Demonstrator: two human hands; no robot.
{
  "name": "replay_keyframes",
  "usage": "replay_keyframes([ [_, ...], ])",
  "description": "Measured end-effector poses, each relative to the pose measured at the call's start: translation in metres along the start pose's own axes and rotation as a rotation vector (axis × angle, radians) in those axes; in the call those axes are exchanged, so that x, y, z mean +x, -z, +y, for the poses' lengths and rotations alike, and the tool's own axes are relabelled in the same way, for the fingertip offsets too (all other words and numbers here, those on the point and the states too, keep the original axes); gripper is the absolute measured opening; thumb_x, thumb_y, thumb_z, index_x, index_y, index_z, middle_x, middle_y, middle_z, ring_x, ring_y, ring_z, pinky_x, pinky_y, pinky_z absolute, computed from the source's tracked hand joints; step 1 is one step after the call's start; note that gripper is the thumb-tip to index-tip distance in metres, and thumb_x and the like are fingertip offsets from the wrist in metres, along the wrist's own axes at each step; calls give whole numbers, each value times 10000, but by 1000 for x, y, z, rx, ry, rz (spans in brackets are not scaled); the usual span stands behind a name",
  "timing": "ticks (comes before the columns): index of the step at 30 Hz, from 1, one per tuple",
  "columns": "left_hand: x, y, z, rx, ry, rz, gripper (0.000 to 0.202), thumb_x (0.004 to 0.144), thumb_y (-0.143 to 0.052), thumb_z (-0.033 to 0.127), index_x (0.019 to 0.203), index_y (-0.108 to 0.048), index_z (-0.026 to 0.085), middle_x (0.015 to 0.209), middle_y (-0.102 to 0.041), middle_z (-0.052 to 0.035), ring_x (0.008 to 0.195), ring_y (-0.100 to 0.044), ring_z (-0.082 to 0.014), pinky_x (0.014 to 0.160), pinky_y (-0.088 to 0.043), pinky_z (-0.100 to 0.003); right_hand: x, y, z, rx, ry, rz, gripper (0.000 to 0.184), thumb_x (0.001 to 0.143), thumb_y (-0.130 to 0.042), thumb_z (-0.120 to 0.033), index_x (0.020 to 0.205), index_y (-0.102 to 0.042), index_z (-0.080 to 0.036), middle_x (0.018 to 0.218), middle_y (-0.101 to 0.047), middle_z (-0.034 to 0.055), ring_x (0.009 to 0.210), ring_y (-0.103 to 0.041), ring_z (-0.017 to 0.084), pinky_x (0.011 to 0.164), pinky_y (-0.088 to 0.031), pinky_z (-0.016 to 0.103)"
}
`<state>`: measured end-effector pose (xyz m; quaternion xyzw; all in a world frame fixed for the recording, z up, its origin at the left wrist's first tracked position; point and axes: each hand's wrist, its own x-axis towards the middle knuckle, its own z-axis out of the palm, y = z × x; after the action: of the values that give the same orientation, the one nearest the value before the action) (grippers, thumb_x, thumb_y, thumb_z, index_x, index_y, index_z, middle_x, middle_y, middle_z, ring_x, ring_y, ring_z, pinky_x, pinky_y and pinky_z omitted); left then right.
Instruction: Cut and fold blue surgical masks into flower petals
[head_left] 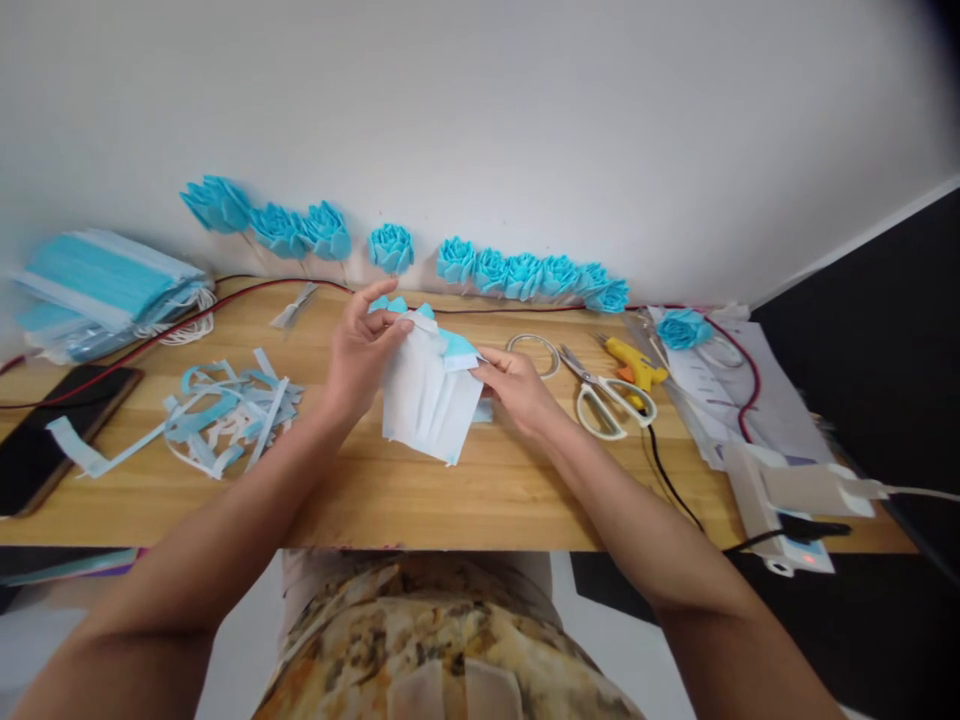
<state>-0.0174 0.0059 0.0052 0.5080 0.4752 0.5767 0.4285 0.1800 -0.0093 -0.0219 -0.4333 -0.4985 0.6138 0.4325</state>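
The wooden tabletop [525, 490] is spread across the middle of the frame. At frame centre, a white pleated face-mask sheet [427, 400] is suspended between the hands, its pleats running roughly downward from the grip. Its top edge is pinched by the left hand [358, 350]; its blue folded flap [457, 347], nearer the right hand [521, 390], is pinched there between thumb and fingers.

Head cam, looks fwd/dn, close over desk [525, 505], facing wall [480, 110].

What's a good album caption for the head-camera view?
Left hand and right hand hold white-and-blue material, blue flowers behind.
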Motion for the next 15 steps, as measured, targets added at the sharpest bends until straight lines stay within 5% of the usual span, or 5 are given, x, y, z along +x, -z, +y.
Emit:
replay_keyframes([
  [8, -7, -1, -12, -17, 47, -234, 565, 738, -771, 370, 1255, -598, 219, 739, -701, -9, 643, -632, -169, 561, -475, -255, -1, 0, 4, 105, 18, -112, 362, 739, -802, -486, 970, -742, -215, 854, -732, -9, 737, -644, 139, 688, -495, 255],
  [12, -11, -4, -12, -3, 78, -297, 656, 708, -816, 409, 1300, -591, 241, 749, -704, -22, 657, -665, -196, 561, -505, -276, 0, -2, 8, 90, 18, 22, 427, 761, -745, -593, 876, -729, -182, 824, -742, 28, 757, -672, 181, 719, -530, 300],
  [15, -11, -3, -14, -70, 153, -358, 810, 682, -832, 456, 1399, -515, 250, 825, -728, -51, 706, -698, -229, 579, -534, -300, 3, -1, 7, 136, 59, 153, 485, 779, -697, -641, 978, -719, -199, 903, -762, 48, 860, -703, 221, 766, -563, 337],
])
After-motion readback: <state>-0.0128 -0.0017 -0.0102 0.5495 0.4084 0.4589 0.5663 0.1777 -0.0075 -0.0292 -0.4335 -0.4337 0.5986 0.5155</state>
